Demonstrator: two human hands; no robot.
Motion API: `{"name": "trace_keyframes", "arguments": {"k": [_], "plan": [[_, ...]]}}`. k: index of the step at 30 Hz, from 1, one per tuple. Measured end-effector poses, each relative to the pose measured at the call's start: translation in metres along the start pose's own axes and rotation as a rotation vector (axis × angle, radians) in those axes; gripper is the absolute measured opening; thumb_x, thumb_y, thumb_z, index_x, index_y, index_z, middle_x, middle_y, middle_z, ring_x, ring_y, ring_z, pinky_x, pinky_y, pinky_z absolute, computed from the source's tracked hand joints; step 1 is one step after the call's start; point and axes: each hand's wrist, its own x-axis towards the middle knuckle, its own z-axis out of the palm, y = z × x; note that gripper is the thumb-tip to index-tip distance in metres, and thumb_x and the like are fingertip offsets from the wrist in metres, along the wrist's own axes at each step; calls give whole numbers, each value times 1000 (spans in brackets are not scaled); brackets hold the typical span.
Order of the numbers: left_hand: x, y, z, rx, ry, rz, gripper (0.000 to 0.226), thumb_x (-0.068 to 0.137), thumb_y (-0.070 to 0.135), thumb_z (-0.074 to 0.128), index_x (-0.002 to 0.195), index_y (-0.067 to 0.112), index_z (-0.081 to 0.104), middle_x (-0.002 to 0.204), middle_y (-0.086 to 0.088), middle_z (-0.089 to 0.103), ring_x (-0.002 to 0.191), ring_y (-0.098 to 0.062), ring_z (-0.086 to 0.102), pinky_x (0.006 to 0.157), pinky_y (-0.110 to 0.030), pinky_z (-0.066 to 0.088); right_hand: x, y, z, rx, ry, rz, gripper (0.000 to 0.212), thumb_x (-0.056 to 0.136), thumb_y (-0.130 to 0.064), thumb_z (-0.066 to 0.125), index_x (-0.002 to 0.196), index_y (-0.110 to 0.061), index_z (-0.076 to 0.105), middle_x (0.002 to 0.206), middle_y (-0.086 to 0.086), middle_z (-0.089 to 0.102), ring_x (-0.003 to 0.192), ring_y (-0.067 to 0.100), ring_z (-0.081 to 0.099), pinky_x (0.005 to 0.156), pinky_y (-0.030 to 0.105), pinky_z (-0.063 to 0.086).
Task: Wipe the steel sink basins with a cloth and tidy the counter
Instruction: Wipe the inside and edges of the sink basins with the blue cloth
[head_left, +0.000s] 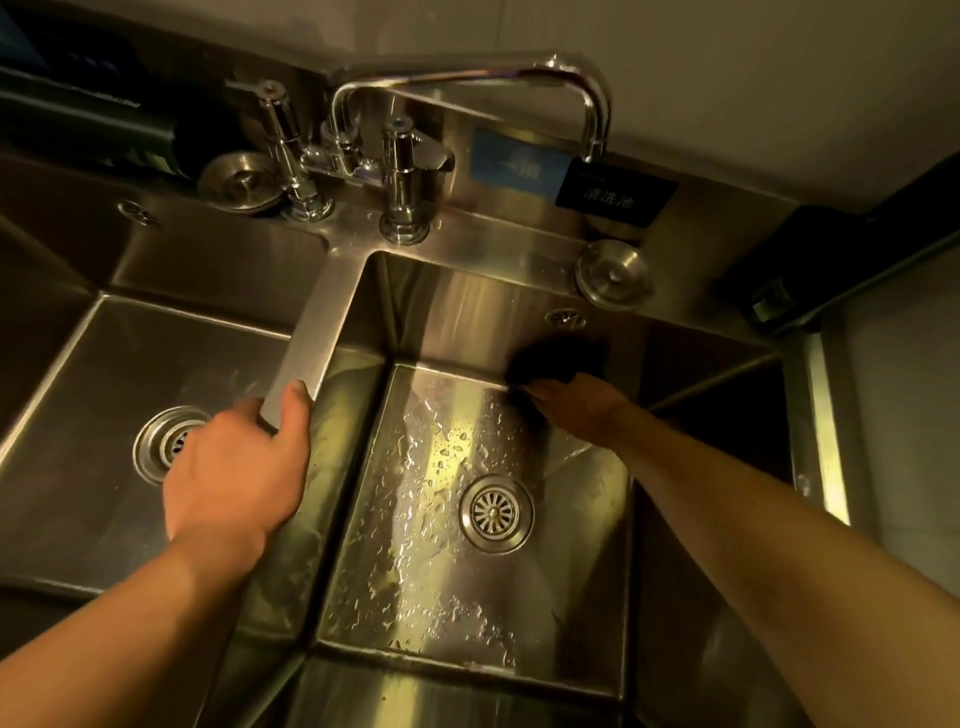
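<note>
A shiny steel sink fills almost the whole frame, under a plain pale wall at the top. The light is dim and yellow.

There are two basins. The left basin (78, 441) has one round drain (169, 441) in its floor. Above it, in the upper left, one round steel plug (240, 182) sits on the back ledge.

The left hand (239, 462) is in the lower left middle. It holds the steel divider (311, 332) between the two basins, with the thumb on top and the fingers curled over the far side.

In the upper middle stand two tap handles (400, 171) and one long bent spout (467, 78) that reaches to the right. Behind them are one blue sign (514, 163) and one black sign (615, 195).

The right basin (415, 571) is wet, with many water drops on its floor. It has one round drain (496, 512). One more round plug (615, 273) sits on the ledge at the upper right.

The right hand (576, 400) is at the back of this basin. It presses a dark cloth (558, 358) on the back wall. The cloth is blurry, and I cannot tell how the fingers lie on it.
</note>
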Motion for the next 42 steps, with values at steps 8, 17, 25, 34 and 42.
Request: {"name": "trace_keyframes", "arguments": {"k": [8,17,25,34,42], "plan": [[1,-1,-2,-30,-52,-9,71,97,74,26,91,16,65,83,-15,67,88,-42,64,86,-54,55,66,-81,-104,633,611,164,64,92,5,53,153,-7,38,164,16,24,152,32,24,117,45,34],[3,-3,3,-45,4,-9,66,95,75,28,74,20,56,72,-8,62,76,-37,60,74,-45,49,-23,-196,-144,2585,35,392,38,86,11,60,123,5,65,101,18,66,90,28,63,76,33,51],[6,-8,10,-16,55,23,71,94,74,25,84,15,64,74,-10,58,81,-40,59,72,-43,43,-90,-277,-149,2477,-401,227,43,83,-14,74,124,-25,64,95,-7,67,85,6,66,80,22,55],[4,-8,8,8,70,29,72,95,73,24,96,16,68,75,-5,54,75,-32,51,69,-39,39,-63,-304,-142,1952,-415,-88,59,93,-56,62,146,-31,51,144,7,58,129,31,55,111,48,43],[5,-5,5,-1,48,16,73,96,72,27,102,13,70,88,-15,67,88,-41,62,71,-41,41,-91,-277,-65,1789,-640,79,68,76,-72,54,136,-39,58,135,3,62,111,20,62,102,39,49]]}}
